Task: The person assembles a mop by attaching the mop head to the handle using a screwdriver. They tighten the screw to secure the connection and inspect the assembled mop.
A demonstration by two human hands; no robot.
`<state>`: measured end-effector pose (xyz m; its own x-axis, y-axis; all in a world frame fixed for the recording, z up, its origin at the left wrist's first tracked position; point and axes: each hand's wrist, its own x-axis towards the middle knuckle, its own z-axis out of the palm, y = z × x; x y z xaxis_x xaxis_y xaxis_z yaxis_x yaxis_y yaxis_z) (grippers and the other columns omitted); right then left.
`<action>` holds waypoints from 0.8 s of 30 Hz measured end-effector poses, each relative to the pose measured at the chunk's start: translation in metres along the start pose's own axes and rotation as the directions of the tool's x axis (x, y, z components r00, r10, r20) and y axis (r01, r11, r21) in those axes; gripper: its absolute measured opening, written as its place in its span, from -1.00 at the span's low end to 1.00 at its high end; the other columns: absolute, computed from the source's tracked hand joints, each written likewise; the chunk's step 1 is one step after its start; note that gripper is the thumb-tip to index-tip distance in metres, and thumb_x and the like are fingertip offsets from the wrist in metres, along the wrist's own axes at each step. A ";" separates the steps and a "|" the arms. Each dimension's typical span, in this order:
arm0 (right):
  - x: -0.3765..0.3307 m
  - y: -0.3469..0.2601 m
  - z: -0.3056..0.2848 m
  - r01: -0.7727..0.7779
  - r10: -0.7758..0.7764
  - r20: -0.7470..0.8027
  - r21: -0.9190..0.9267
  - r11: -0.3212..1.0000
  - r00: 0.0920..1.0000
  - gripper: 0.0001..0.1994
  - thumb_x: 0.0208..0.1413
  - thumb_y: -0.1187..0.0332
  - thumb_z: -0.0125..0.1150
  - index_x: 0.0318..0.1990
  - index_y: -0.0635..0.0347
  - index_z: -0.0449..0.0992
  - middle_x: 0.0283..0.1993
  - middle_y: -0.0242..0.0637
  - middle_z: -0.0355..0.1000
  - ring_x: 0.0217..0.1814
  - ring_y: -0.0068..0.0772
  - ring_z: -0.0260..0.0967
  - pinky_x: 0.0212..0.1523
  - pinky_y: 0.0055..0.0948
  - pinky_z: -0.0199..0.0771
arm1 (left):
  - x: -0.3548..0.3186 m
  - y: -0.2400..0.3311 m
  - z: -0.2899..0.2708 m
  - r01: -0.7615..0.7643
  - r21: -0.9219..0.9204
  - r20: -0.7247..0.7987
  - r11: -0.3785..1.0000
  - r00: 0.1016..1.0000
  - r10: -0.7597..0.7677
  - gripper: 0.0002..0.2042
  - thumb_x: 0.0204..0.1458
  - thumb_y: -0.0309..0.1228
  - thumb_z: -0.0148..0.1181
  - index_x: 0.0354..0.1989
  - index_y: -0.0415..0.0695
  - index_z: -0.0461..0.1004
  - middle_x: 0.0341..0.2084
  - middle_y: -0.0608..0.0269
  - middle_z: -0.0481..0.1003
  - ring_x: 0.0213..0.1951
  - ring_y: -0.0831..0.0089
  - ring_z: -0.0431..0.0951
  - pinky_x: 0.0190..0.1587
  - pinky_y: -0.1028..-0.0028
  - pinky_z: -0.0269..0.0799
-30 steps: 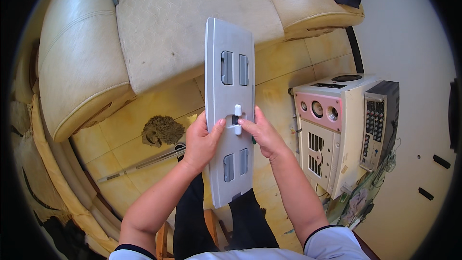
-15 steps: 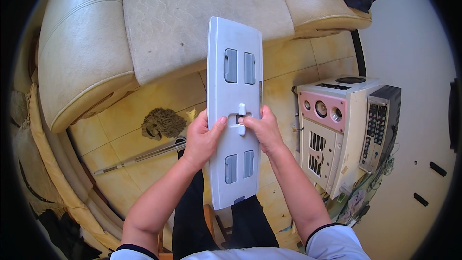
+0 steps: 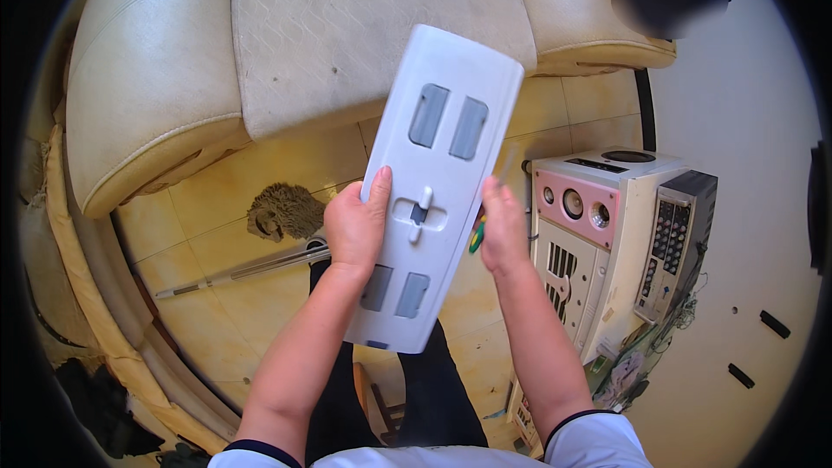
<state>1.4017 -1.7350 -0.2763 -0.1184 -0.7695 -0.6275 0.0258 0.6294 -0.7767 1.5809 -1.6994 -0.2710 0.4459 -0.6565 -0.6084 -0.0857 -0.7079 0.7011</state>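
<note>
A long white plastic panel point(image 3: 438, 182) with grey rectangular inserts and a cross-shaped slot in its middle is held up over my lap, its top leaning to the right. My left hand point(image 3: 355, 230) grips the panel's left edge, thumb on its face beside the slot. My right hand point(image 3: 505, 230) is just off the panel's right edge, closed on a thin tool with a green and yellow handle point(image 3: 476, 238), seemingly a screwdriver; its shaft is blurred.
A cream leather sofa point(image 3: 156, 95) curves across the top and left. A mop point(image 3: 277, 212) with a metal handle lies on the yellow tiled floor. A white and pink audio unit point(image 3: 607, 234) stands at right against a white wall.
The panel's top has swung to the right. My right hand has left the middle slot and now sits off the right edge with the tool. My left hand keeps its grip.
</note>
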 end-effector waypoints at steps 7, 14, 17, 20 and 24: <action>0.063 -0.035 -0.012 -0.165 0.156 -0.185 -0.036 0.986 0.970 -0.55 0.28 0.13 -0.14 0.01 0.45 0.33 -0.05 -0.08 0.40 -0.08 -0.25 0.38 -0.15 -0.24 0.42 | -0.003 -0.012 0.012 -0.037 0.192 0.132 0.981 0.991 0.012 -0.42 0.03 0.10 0.07 -0.64 -0.29 0.44 -0.66 -0.04 0.44 -0.56 0.06 0.43 -0.42 0.21 0.33; 0.090 -0.014 -0.007 -0.314 0.279 -0.232 -0.134 0.940 0.932 -0.49 0.28 0.10 -0.20 0.06 0.48 0.30 -0.02 -0.03 0.38 -0.09 -0.19 0.38 -0.14 -0.17 0.38 | -0.001 -0.008 0.015 -0.028 0.222 0.118 0.975 0.993 0.002 -0.45 0.03 0.07 0.05 -0.64 -0.28 0.44 -0.64 -0.05 0.44 -0.54 0.02 0.43 -0.42 0.18 0.32; 0.097 -0.006 -0.011 -0.356 0.320 -0.224 -0.141 0.924 0.920 -0.49 0.28 0.10 -0.20 0.10 0.45 0.28 0.05 0.00 0.34 0.00 -0.15 0.35 -0.08 -0.15 0.37 | -0.001 -0.010 0.016 -0.039 0.227 0.109 0.973 0.994 0.014 -0.45 0.03 0.06 0.04 -0.65 -0.28 0.43 -0.64 -0.07 0.44 -0.53 0.00 0.42 -0.42 0.17 0.31; 0.116 0.010 -0.029 -0.386 0.347 -0.221 -0.164 0.908 0.911 -0.48 0.28 0.09 -0.21 0.15 0.42 0.23 0.16 0.02 0.26 0.13 -0.10 0.28 0.00 -0.11 0.34 | 0.000 -0.008 0.021 -0.054 0.218 0.125 0.974 0.992 0.027 -0.45 0.03 0.06 0.04 -0.65 -0.28 0.42 -0.63 -0.08 0.43 -0.52 -0.02 0.41 -0.42 0.15 0.30; 0.109 0.008 -0.024 -0.439 0.417 -0.166 -0.128 0.890 0.894 -0.48 0.29 0.10 -0.22 0.19 0.40 0.17 0.26 0.03 0.15 0.26 -0.08 0.18 0.11 -0.04 0.30 | 0.001 -0.014 0.022 -0.053 0.230 0.128 0.972 0.992 0.023 -0.45 0.03 0.05 0.04 -0.66 -0.29 0.41 -0.62 -0.10 0.43 -0.50 -0.05 0.41 -0.40 0.14 0.30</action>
<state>1.3655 -1.8110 -0.3495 -0.2598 -0.4074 -0.8755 -0.0518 0.9112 -0.4087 1.5631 -1.6964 -0.2896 0.3261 -0.7008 -0.6344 -0.3113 -0.7133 0.6279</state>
